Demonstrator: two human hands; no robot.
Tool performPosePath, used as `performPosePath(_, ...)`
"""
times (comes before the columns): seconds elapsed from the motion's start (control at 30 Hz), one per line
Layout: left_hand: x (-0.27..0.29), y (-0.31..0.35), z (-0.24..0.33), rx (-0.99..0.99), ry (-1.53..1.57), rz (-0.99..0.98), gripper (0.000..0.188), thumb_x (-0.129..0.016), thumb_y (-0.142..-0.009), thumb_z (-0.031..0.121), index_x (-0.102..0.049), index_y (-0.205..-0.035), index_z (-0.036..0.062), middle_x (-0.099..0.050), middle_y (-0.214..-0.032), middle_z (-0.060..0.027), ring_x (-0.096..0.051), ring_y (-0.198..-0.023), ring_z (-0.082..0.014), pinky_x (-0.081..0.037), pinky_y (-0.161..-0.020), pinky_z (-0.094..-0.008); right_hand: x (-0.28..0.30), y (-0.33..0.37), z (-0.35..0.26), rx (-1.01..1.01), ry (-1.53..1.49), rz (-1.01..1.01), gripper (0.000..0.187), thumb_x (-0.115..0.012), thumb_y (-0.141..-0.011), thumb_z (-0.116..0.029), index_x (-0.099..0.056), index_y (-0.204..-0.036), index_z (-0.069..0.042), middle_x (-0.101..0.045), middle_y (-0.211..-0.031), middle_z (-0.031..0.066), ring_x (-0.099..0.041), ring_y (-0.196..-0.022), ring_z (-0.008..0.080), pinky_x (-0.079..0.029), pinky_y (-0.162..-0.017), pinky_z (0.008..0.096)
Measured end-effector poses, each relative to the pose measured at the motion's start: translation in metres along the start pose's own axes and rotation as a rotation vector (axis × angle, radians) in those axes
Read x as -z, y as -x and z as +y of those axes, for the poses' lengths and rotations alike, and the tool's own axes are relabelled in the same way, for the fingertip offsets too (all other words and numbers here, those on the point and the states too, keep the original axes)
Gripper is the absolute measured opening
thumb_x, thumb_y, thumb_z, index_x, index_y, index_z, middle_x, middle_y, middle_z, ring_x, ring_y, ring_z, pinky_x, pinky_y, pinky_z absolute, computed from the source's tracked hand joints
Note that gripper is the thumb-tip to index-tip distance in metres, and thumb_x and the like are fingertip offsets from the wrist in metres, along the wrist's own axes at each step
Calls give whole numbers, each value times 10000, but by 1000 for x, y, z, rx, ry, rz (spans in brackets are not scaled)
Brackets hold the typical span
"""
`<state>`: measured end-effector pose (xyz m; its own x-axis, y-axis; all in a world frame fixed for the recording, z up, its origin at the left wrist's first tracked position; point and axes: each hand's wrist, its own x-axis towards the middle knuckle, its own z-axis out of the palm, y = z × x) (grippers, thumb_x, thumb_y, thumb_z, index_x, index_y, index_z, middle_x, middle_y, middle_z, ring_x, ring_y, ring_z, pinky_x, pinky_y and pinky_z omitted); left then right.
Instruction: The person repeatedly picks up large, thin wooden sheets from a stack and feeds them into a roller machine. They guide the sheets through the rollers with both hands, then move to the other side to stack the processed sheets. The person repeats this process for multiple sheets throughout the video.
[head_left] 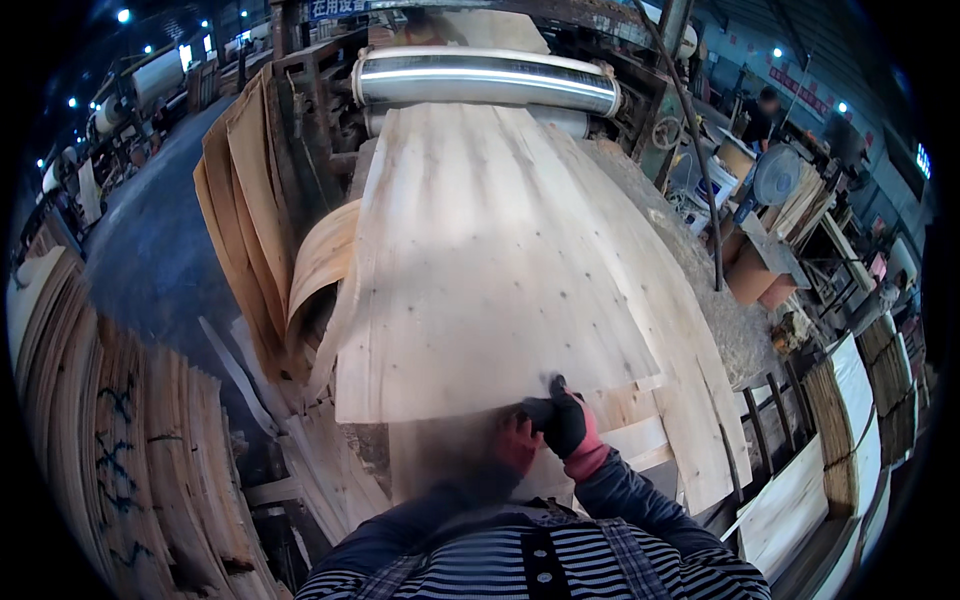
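My left hand (517, 440), in a red glove with dark fingers, is smeared by motion, so its fingers do not read clearly. It meets my right hand (574, 430) at the near edge of a pale wood veneer sheet (480, 290). My right hand wears a similar red and black glove; its fingers look curled, with one dark fingertip raised over the sheet's edge. Whatever they hold, if anything, is hidden. The sheet is wide and speckled with small dark knots, and stretches away toward a shiny metal roller (490, 80). More veneer (690, 430) lies under it at the right.
Curved brown veneer sheets (250, 200) stand left of the machine, beside a curled sheet (320, 255). Stacked veneer (140, 450) fills the near left. At right are a slanting metal rod (700, 170), a fan (777, 175), bundled sheets (845, 420) and a distant person (762, 120).
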<state>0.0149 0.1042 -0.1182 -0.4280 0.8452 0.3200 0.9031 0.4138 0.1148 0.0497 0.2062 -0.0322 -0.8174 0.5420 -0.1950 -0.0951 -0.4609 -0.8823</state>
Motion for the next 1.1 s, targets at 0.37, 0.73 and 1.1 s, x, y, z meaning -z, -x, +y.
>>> performPosePath(0.37, 19, -17, 8, 239, 252, 312, 224, -505, -769, 239, -568, -925, 90, -521, -959, -137, -510, -883, -275, -458, -678, -397, -49, -24, -81, 133, -106, 26, 344, -488, -839, -328, -530, -935, -1, -602, -769, 152, -586, -662, 210, -449, -575, 254)
performPosePath(0.73, 29, -10, -4, -65, 22, 220, 278, -456, -783, 194, -512, -1024, 68, -522, -941, -118, -521, -827, -249, -435, -718, -358, 24, -44, 31, 353, 825, -239, 342, -384, -887, -263, -450, -1124, -25, -577, -978, 77, -536, -892, 166, -436, -750, 317)
performPosePath(1.1, 71, -5, 1, -133, -131, 79, 390, -475, -724, 131, -493, -1112, 92, -516, -1034, -118, -509, -929, -280, -396, -841, -421, -17, 54, -126, -47, -653, -435, 708, -259, -819, -572, -336, -1239, -7, -378, -1251, 161, -366, -1151, 279, -263, -970, 427)
